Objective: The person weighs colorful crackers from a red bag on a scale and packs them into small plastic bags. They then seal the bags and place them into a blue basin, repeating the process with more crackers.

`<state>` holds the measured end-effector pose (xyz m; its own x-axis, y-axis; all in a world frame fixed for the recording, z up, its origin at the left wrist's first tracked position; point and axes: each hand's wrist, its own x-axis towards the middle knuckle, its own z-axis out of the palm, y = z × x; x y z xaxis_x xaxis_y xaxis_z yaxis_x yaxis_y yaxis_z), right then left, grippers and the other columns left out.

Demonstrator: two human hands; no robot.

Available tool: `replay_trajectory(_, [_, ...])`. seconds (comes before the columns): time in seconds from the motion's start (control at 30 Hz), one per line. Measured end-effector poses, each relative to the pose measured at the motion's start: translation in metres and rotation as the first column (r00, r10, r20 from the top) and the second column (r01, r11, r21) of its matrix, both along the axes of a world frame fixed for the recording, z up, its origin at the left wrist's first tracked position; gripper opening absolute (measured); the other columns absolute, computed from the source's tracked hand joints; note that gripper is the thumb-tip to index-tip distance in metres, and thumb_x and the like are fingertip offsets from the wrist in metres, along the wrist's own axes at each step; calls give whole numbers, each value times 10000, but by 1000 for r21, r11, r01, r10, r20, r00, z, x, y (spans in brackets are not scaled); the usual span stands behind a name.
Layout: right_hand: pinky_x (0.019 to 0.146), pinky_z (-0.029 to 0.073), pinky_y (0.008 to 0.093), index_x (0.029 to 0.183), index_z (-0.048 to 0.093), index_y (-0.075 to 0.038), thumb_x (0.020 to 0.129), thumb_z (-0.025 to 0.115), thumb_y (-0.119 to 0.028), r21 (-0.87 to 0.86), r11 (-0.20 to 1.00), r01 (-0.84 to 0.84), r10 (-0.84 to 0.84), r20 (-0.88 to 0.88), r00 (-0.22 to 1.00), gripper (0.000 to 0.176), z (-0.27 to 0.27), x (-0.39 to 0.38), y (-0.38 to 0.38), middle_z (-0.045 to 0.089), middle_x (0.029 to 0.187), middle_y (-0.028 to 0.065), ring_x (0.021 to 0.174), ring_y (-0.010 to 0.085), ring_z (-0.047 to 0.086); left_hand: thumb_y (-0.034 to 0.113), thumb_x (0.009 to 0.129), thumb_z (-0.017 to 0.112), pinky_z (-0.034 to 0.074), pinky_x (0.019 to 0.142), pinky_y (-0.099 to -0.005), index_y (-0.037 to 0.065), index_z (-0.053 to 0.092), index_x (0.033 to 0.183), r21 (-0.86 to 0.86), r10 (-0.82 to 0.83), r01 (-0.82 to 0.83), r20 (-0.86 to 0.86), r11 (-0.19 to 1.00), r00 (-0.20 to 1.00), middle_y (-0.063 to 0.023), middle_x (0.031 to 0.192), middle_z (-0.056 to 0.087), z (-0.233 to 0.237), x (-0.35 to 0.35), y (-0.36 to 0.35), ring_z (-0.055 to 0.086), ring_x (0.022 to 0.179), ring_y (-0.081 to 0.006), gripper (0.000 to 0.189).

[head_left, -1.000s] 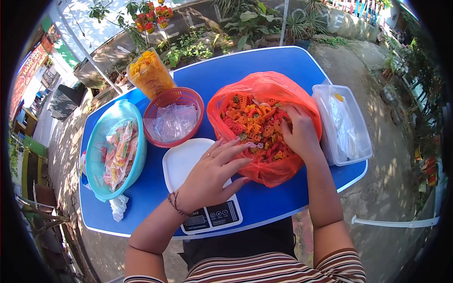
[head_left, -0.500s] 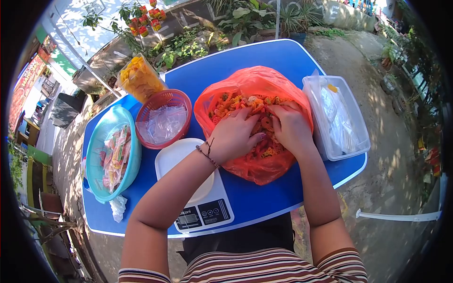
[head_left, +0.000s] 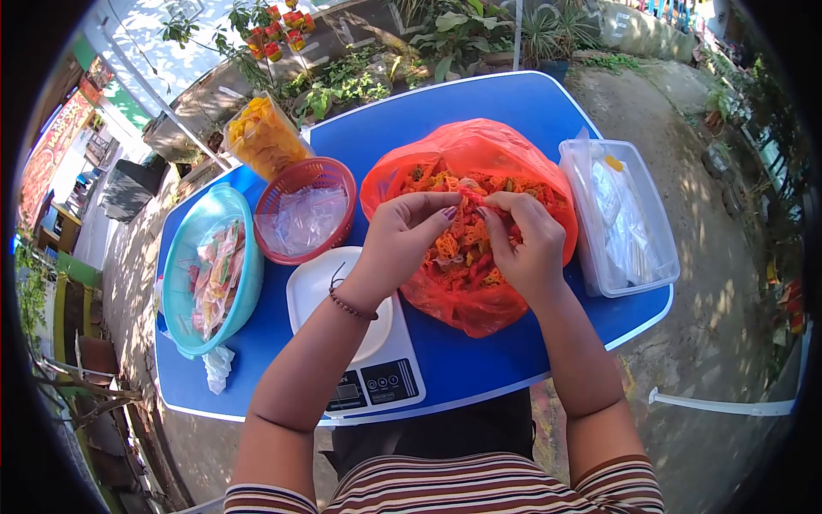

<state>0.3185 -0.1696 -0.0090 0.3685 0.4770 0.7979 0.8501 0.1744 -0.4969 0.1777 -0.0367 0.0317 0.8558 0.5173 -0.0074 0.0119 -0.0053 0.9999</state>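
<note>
Two bare hands — the left hand and the right hand — meet fingertip to fingertip over a full red plastic bag in the head camera's view, on a blue worktop set outdoors. Thumb and forefinger of each appear pinched on a small red piece between them, the tips nearly together and the palms apart; its exact shape is hidden by the fingers. The loose snack pieces, orange and red, many of them latticed, fill the bag right of the worktop's middle, its mouth spread wide. Each piece looks light, dry and stiff, likely to snap under a hard squeeze, so a gentle fingertip hold at the edges should suit it; the bag, thin and soft, would probably be best gathered at the rim with both hands.

Left of the bag, partly behind the left forearm, sits a white scale. Farther left stand a red basket of clear packets and a turquoise basket of filled ones — with a clear container of yellow chips at the far side. A clear plastic box flanks the bag at right.
</note>
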Motion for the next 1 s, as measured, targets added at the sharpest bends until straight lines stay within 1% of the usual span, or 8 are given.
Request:
replay_trajectory(0.13, [657, 560, 325, 1029, 679, 0, 840, 696, 70, 13, 975, -222, 222, -112, 969, 203, -1, -25, 1, 698, 908, 128, 789, 252, 715, 7, 953, 662, 529, 957, -278, -50, 638, 1250, 3, 91, -92, 56, 996, 994, -94, 1157, 694, -4, -31, -13, 657, 1038, -114, 303])
replay_trajectory(0.3, [719, 589, 318, 1058, 678, 13, 832, 703, 83, 53, 914, -403, 404, -226, 886, 238, -6, -65, 6, 719, 963, 132, 848, 222, 742, -29, 910, 706, 556, 841, -255, -60, 593, 1245, 238, 254, -260, 58, 936, 966, -118, 1191, 671, -16, -82, -20, 675, 985, -113, 354])
replay_trajectory(0.33, [729, 590, 333, 1045, 680, 19, 832, 703, 86, 70, 887, -456, 449, -360, 818, 225, -11, -74, 4, 715, 977, 147, 860, 250, 740, -28, 907, 710, 561, 815, -254, -59, 594, 1245, 283, 291, -289, 34, 915, 956, -122, 1193, 674, -13, -93, -22, 682, 959, -111, 359])
replay_trajectory(0.5, [724, 588, 347, 1038, 694, 23, 836, 703, 88, -64, 829, -556, 542, -158, 826, 212, -17, -84, 6, 712, 981, 164, 860, 292, 728, 42, 834, 777, 537, 673, -242, -1, 714, 1077, 608, 408, -232, -167, 760, 898, -112, 1124, 727, -9, -143, -26, 720, 806, -97, 254])
replay_trajectory(0.67, [812, 589, 390, 1036, 705, 31, 817, 705, 79, -129, 804, -580, 589, 49, 806, 224, -10, -88, 12, 718, 1018, 168, 957, 323, 711, 143, 810, 810, 553, 765, -321, 61, 752, 1047, 843, 513, -218, -78, 492, 855, -160, 1191, 718, -15, -153, -31, 724, 995, -246, 257])
replay_trajectory(0.73, [849, 572, 411, 1062, 695, 29, 796, 701, 56, -148, 807, -571, 584, 59, 810, 268, -12, -83, 11, 702, 1057, 161, 991, 328, 687, 167, 809, 816, 556, 823, -365, 78, 755, 1055, 881, 524, -201, -60, 428, 850, -170, 1220, 707, -11, -148, -31, 704, 1059, -296, 269])
replay_trajectory(0.83, [850, 564, 416, 1051, 691, 22, 787, 692, 34, -195, 874, -445, 475, 153, 866, 264, -7, -64, 9, 693, 1056, 151, 980, 331, 673, 170, 803, 816, 540, 892, -397, 84, 753, 1055, 845, 441, -182, -71, 503, 895, -161, 1241, 696, -4, -133, -31, 684, 1088, -323, 273])
replay_trajectory(1.0, [830, 554, 421, 1033, 688, -3, 823, 658, -18, -317, 948, 25, 52, 234, 971, 212, 2, -15, 0, 686, 1012, 148, 931, 337, 666, 147, 838, 772, 531, 919, -402, 78, 738, 1026, 865, 170, 0, -99, 502, 980, -143, 1222, 695, 4, -94, -16, 677, 1071, -323, 203])
